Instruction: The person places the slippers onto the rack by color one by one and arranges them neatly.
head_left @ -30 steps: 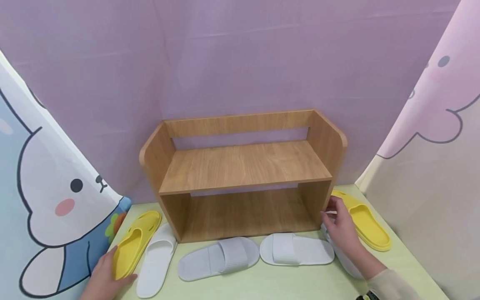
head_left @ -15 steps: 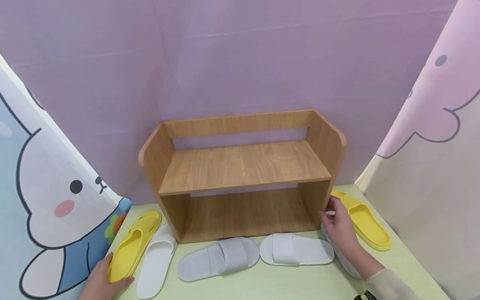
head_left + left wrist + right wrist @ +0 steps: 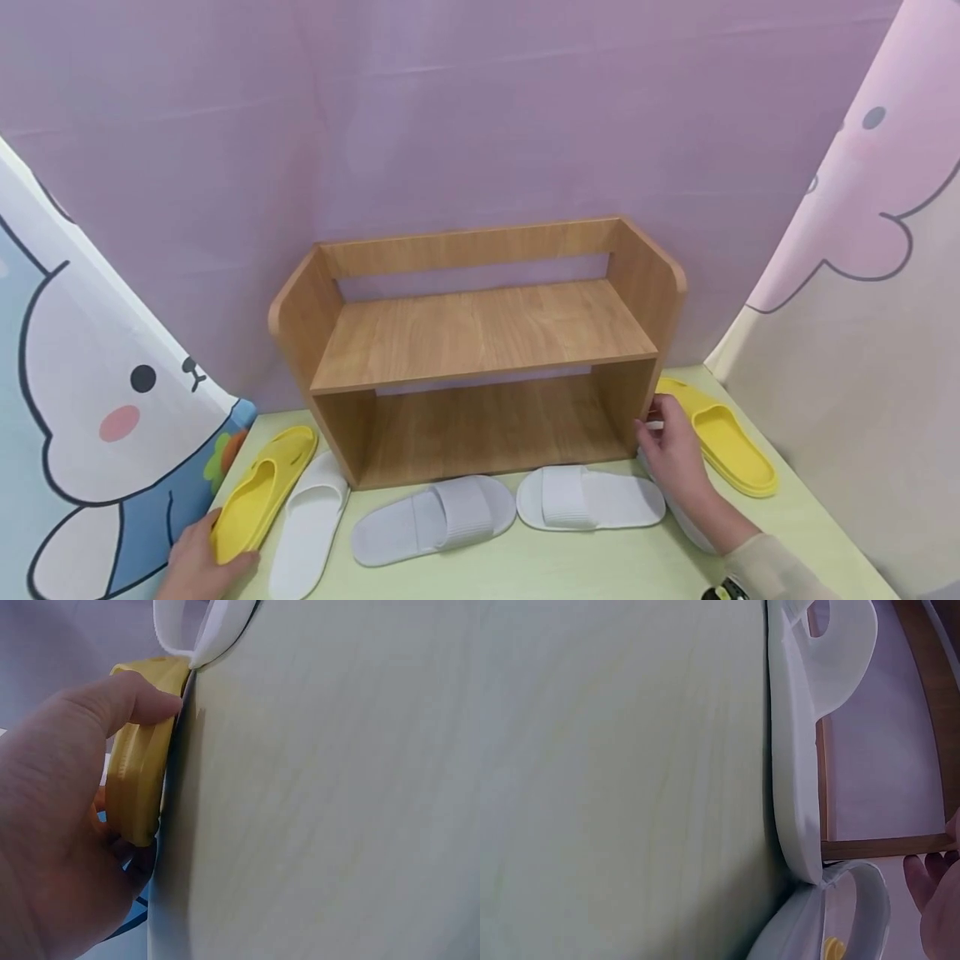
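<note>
The yellow slipper in the left hand looks like smooth moulded plastic with a soft sheen, as does the outer yellow slipper just right of the right hand. Between the hands, the wooden shelf shows smooth, grained board; the grey slipper and the strapped white slipper have finely ribbed straps. Beneath the hands, the tabletop is matt, faintly streaked; beyond them hangs creased, cloth-like purple backdrop.
</note>
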Demonstrator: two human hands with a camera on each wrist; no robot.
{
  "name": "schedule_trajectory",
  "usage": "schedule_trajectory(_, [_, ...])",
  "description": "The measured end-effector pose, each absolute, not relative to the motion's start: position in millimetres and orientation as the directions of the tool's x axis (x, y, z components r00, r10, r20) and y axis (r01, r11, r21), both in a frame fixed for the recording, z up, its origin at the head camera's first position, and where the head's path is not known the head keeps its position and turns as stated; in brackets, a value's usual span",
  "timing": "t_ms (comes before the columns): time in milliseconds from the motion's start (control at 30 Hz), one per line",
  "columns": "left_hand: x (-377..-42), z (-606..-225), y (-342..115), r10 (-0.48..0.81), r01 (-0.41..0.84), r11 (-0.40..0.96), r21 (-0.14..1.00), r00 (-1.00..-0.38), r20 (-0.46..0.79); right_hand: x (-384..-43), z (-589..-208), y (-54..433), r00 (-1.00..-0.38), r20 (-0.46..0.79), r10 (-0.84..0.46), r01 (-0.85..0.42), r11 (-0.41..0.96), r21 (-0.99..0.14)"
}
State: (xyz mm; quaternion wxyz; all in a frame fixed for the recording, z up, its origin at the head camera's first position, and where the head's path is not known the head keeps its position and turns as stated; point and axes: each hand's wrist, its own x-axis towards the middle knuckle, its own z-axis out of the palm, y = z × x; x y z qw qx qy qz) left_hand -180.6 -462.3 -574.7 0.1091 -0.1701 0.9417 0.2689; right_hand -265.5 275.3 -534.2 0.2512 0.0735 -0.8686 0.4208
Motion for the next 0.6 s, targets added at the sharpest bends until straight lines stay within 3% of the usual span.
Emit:
schedule_trajectory(300, [-179, -566, -452, -0.251, -0.354, 0.792, 0.498, -0.932, -0.263, -267, -535, 276, -0.870, 0.487, 0.082, -0.328, 0.641, -0.694])
schedule_trajectory(600, [-176, -553, -439, -0.351, -0.372, 0.740, 0.560, -0.924, -0.151, -265, -532, 274, -0.861, 0.502, 0.079, -0.348, 0.629, -0.695])
